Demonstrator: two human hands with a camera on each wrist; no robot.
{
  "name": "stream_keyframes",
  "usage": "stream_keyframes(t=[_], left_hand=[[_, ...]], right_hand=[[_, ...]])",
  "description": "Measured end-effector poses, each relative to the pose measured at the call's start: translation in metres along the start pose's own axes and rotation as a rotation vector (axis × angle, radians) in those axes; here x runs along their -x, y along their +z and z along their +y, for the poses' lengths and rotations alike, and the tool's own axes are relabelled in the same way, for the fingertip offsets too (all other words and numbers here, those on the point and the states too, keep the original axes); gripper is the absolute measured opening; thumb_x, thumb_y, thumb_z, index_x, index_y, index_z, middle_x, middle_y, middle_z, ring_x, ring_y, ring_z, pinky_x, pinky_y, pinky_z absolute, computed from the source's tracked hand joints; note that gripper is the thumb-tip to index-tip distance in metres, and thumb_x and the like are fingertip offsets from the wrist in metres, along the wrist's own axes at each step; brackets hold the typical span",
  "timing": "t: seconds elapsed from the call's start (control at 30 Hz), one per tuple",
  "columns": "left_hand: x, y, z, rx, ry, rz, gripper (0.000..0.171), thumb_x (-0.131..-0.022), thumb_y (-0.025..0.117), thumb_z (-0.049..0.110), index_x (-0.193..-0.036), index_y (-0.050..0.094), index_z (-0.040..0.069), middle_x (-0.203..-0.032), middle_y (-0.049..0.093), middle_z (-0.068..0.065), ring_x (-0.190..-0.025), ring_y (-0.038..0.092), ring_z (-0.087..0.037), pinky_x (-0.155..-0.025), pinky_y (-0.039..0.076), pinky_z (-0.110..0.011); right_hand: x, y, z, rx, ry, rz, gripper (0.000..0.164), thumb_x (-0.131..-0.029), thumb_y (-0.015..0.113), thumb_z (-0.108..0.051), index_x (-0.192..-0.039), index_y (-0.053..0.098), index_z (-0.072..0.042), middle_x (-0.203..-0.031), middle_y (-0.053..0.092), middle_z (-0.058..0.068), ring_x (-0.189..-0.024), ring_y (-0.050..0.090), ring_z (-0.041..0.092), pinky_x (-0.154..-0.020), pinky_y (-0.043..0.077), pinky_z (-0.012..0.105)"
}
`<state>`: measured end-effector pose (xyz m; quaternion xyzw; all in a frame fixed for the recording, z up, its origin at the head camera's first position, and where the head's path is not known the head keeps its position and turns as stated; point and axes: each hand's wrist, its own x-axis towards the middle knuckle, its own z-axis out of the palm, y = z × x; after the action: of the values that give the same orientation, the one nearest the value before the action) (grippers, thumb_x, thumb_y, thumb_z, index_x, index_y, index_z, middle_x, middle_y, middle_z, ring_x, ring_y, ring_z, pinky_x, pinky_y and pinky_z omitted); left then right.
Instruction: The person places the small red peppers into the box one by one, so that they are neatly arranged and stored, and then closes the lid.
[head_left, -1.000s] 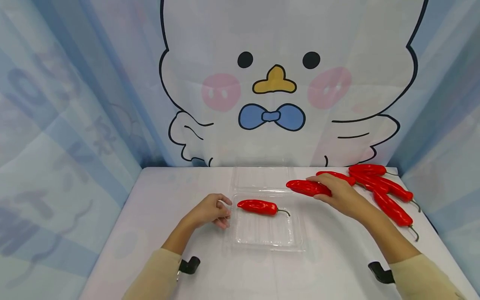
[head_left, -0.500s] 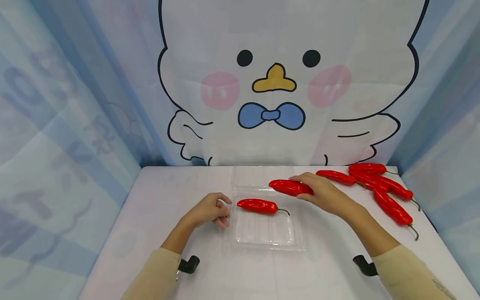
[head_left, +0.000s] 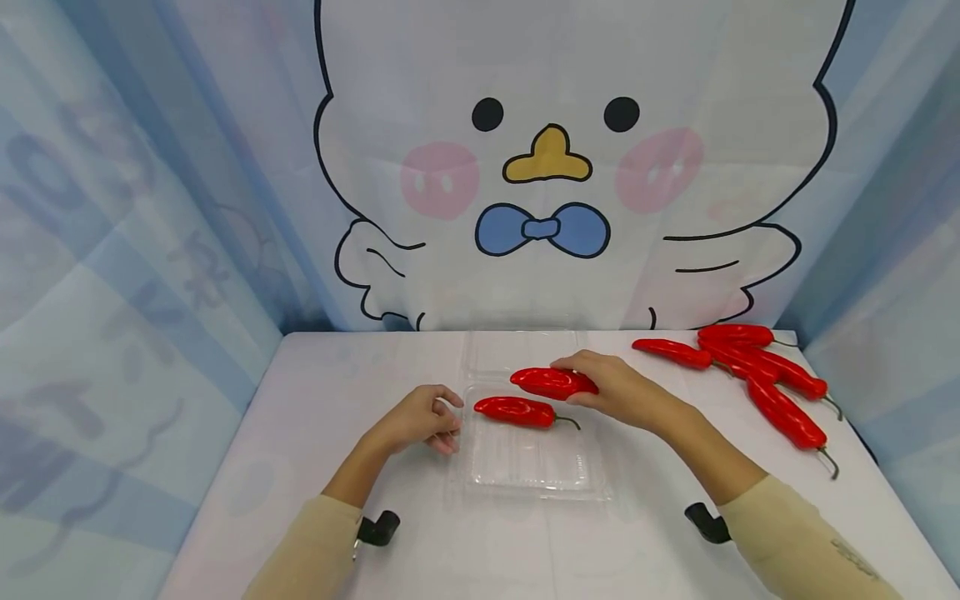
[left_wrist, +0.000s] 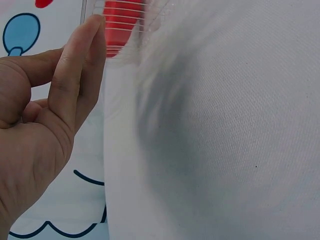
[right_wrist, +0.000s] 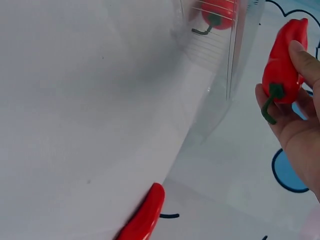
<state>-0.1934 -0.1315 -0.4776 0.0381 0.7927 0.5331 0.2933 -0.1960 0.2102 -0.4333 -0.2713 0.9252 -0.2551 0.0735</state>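
Note:
In the head view my right hand (head_left: 611, 387) grips a red chili pepper (head_left: 551, 382) by its stem half, over the back of a clear plastic container (head_left: 528, 475). The right wrist view shows the thumb and fingers around the pepper (right_wrist: 286, 62), its green stem hanging free. Another red chili pepper (head_left: 516, 412) lies in the container, stem to the right. My left hand (head_left: 423, 419) is at the container's left edge, its fingers loosely bent. In the left wrist view the fingertips (left_wrist: 95, 25) of this hand are right at the ribbed clear wall (left_wrist: 122, 22).
Several red chili peppers (head_left: 786, 414) are piled at the table's back right, one (head_left: 671, 352) pointing left. The container's open lid (head_left: 487, 354) lies toward the back edge. A printed curtain (head_left: 540, 292) stands behind the white table (head_left: 360, 358).
My right hand has carried the pepper left from near the pile to over the container, close behind the pepper lying there. My left hand has stayed at the container's edge.

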Motion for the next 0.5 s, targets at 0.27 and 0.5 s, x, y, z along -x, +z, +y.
stream_keyframes(t=[0.27,0.5], left_hand=[[0.0,-0.001,-0.001,-0.003,-0.004,-0.003,0.033,-0.099,0.065,0.002,-0.13,0.056,-0.003,-0.091,0.07,-0.018,-0.066,0.074,-0.021,-0.063,0.065,-0.033],[-0.001,-0.001,-0.001,-0.007,0.0,0.001,0.032,-0.099,0.066,0.003,-0.129,0.056,-0.002,-0.089,0.07,-0.015,-0.065,0.074,-0.022,-0.063,0.065,-0.033]], right_hand=[[-0.007,0.013,-0.01,-0.035,-0.017,-0.057,0.053,-0.091,0.08,-0.019,-0.139,0.06,-0.009,-0.129,0.068,0.006,-0.111,0.065,0.021,-0.089,0.064,0.034],[-0.012,0.023,-0.019,-0.024,-0.012,-0.105,0.054,-0.091,0.08,-0.02,-0.14,0.06,-0.012,-0.132,0.067,0.006,-0.118,0.063,0.023,-0.092,0.063,0.038]])
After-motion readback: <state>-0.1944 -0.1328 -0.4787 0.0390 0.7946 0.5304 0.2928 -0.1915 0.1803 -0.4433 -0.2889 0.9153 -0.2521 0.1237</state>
